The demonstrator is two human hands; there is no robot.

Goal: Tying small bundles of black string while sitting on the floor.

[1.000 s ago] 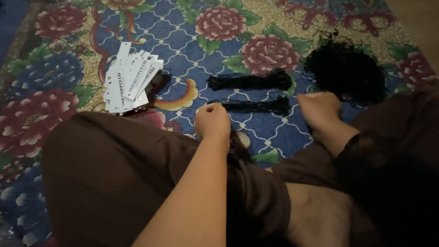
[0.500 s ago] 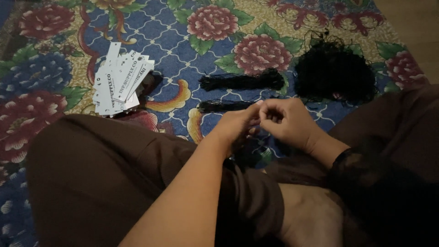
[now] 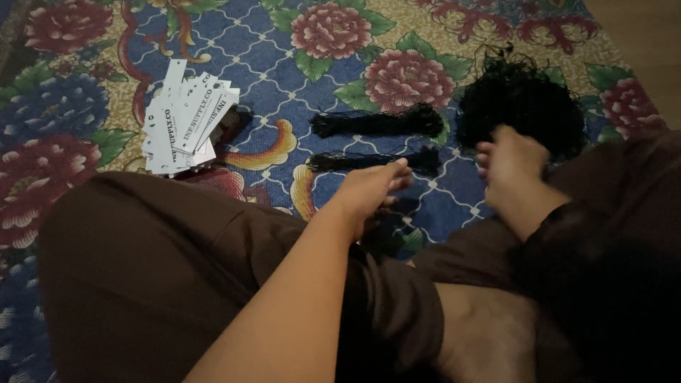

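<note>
Carpet [image 3: 284,64] with big flowers spread under everything, its edges cut off by the frame. Brown-clad knees hid its near part. A loose heap of black strings [image 3: 521,106] lay just beyond the right hand [image 3: 512,167], whose fingers reached toward it; whether they touched or held anything was unclear. The left hand [image 3: 369,191] hovered half-open, fingertips at the nearer string bundle [image 3: 376,160], the farther bundle [image 3: 379,123] beyond. White tags [image 3: 184,120] lay well apart, left.
</note>
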